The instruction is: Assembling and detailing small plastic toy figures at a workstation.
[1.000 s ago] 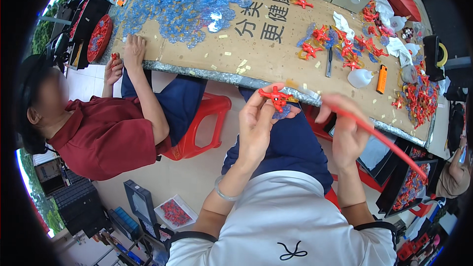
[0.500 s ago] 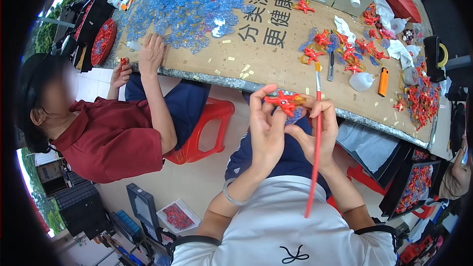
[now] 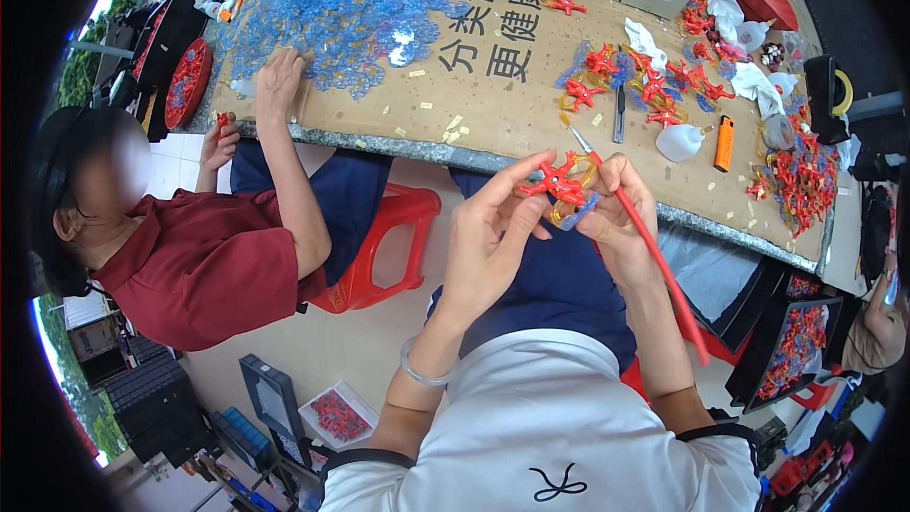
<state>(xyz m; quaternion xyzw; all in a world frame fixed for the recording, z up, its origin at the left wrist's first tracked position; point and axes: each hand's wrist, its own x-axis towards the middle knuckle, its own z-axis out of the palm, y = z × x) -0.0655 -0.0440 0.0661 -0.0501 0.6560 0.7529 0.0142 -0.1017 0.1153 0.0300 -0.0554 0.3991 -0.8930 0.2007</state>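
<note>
In front of my lap, at the near edge of the table, my left hand (image 3: 486, 245) pinches a small red plastic toy figure (image 3: 557, 180) between thumb and fingers. Clear yellow and blue pieces are joined to the figure. My right hand (image 3: 626, 228) is closed round a paintbrush with a long red handle (image 3: 668, 280); its tip points up and left, close to the figure, while the handle slants down to the right. The right fingers also reach the figure's blue piece (image 3: 575, 214). How they touch it is partly hidden.
A large pile of clear blue pieces (image 3: 355, 14) covers the table's far left. On the right lie several red figures (image 3: 654, 85), a craft knife (image 3: 619, 114), a squeeze bottle (image 3: 680, 141) and an orange lighter-like object (image 3: 724, 144). A co-worker in maroon (image 3: 209, 261) sits at left.
The paintbrush has swung from nearly upright to a slant, its handle end now farther right. The red figure is turned, showing more of its limbs and yellow parts. My hands shift slightly.
</note>
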